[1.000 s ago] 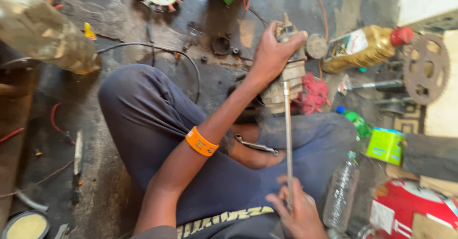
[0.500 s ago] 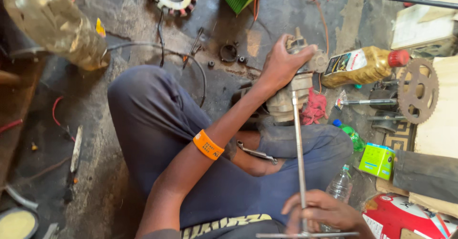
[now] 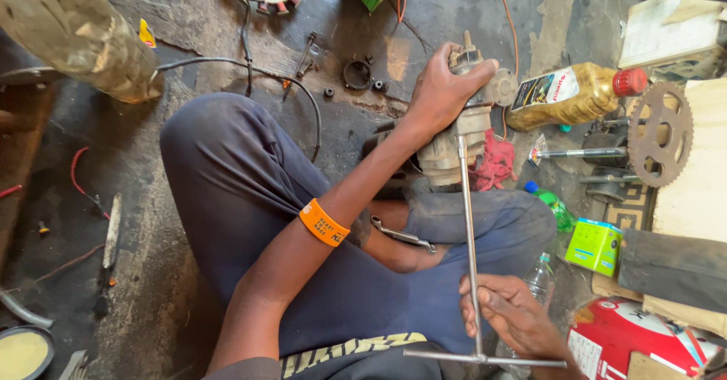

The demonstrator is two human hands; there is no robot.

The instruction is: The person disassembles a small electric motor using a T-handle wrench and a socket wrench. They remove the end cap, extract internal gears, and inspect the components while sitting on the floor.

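Legs in dark trousers are folded on the dirty floor (image 3: 151,221). Left hand (image 3: 439,92) grips the grey motor part (image 3: 458,141) by the knee. Right hand (image 3: 515,315) is closed around the long T-shaped wrench (image 3: 469,228), which stands on that part.

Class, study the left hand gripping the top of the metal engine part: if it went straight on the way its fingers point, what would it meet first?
The left hand points right, so probably the lying oil bottle just beyond the engine part; depth is unclear.
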